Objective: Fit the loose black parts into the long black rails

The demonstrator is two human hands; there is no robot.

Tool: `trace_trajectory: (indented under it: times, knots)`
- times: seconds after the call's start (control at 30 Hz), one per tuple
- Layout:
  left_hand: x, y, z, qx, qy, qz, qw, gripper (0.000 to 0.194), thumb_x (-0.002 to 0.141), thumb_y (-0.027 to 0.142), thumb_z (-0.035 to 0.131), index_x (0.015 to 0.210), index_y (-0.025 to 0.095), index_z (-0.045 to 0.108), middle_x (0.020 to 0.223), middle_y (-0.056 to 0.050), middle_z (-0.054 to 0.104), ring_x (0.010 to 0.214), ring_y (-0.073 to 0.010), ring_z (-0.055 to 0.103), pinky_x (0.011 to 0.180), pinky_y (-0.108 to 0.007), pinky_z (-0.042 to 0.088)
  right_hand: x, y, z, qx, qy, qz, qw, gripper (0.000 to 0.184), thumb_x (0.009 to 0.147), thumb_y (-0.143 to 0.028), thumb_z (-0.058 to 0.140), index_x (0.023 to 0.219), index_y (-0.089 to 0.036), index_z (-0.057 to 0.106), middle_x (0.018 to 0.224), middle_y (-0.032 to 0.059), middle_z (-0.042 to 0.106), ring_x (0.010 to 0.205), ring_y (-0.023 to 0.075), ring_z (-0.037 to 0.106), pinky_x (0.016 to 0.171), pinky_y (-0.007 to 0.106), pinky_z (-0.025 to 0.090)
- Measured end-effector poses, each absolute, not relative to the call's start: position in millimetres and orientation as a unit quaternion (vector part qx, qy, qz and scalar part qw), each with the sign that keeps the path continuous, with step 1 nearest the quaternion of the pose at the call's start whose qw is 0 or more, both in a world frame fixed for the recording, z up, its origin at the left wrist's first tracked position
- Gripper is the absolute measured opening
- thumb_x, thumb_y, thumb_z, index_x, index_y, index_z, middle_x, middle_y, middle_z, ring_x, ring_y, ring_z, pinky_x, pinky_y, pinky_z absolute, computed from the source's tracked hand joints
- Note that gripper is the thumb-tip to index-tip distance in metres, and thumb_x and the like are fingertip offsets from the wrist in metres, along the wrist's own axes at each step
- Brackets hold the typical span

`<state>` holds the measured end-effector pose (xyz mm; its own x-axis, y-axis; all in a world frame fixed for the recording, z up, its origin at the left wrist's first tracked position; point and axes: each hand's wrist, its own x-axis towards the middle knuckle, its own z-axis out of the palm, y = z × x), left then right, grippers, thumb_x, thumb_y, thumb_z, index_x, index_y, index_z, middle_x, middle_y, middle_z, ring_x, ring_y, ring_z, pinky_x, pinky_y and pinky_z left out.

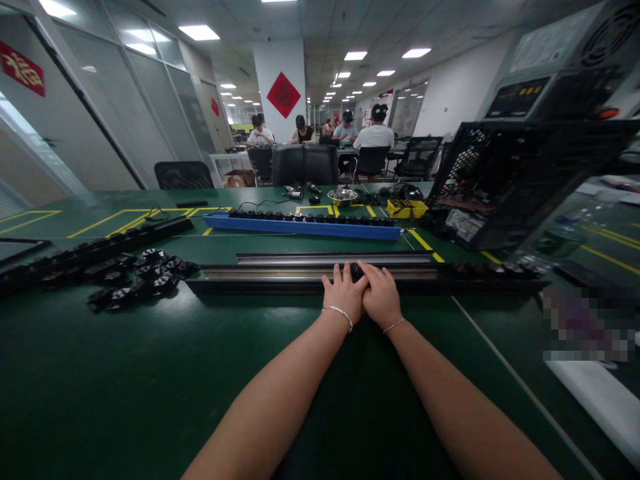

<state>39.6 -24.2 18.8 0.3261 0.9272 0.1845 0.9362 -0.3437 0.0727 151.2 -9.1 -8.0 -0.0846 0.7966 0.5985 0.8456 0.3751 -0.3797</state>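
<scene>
A long black track (pixel 265 275) with a shiny metal channel lies across the green table in front of me. Both hands meet over its middle, around a small black part (pixel 356 271) that shows only in part between the fingertips. My left hand (pixel 344 291) has its outer fingers spread on the track, with its inner fingers closed at the part. From the other side, my right hand (pixel 383 293) bends over the same part, index finger against its top. Both thumbs are hidden. Several black parts (pixel 490 272) line the track's right end.
Loose black parts (pixel 143 277) are heaped on the left beside another filled black track (pixel 115 241). Behind lie a thin rail (pixel 320 258) and a blue track (pixel 300 227) carrying black parts. An opened computer case (pixel 500 180) stands right, near a yellow tray (pixel 407 209). People sit farther back.
</scene>
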Motion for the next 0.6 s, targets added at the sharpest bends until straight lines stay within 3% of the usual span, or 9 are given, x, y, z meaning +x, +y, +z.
trace_trajectory:
  times: [0.17, 0.3, 0.6]
  knots:
    - [44.4, -21.7, 18.0, -0.804, -0.585, -0.1, 0.028, 0.051, 0.088, 0.042, 0.036, 0.139, 0.04, 0.03, 0.151, -0.012, 0.027, 0.136, -0.0362, 0.024, 0.095, -0.065, 0.029, 155.1, -7.9, -8.9, -0.571, -0.736, -0.046, 0.36, 0.055, 0.075, -0.009, 0.036, 0.128, -0.017, 0.05, 0.128, 0.0068, 0.058, 0.119, 0.0176, 0.049, 0.108, 0.04, 0.024]
    - [40.7, -20.0, 15.3, -0.804, -0.585, -0.102, 0.025, 0.054, 0.085, 0.042, 0.042, 0.138, 0.038, 0.032, 0.151, -0.012, 0.027, 0.136, -0.0341, 0.023, 0.097, -0.065, 0.028, 159.1, -8.1, -10.6, -0.612, -0.732, -0.107, 0.28, 0.051, 0.079, -0.014, 0.039, 0.128, -0.018, 0.051, 0.139, 0.0071, 0.048, 0.129, 0.0232, 0.038, 0.108, 0.045, 0.02]
    - [26.6, -19.3, 12.6, -0.807, -0.578, -0.117, 0.034, 0.063, 0.078, 0.037, 0.054, 0.137, 0.037, 0.034, 0.151, -0.009, 0.027, 0.137, -0.0311, 0.021, 0.101, -0.06, 0.026, 160.2, -10.0, -7.1, -0.618, -0.746, -0.116, 0.218, 0.058, 0.071, -0.013, 0.045, 0.128, -0.018, 0.051, 0.137, 0.0062, 0.05, 0.127, 0.0234, 0.039, 0.107, 0.045, 0.022]
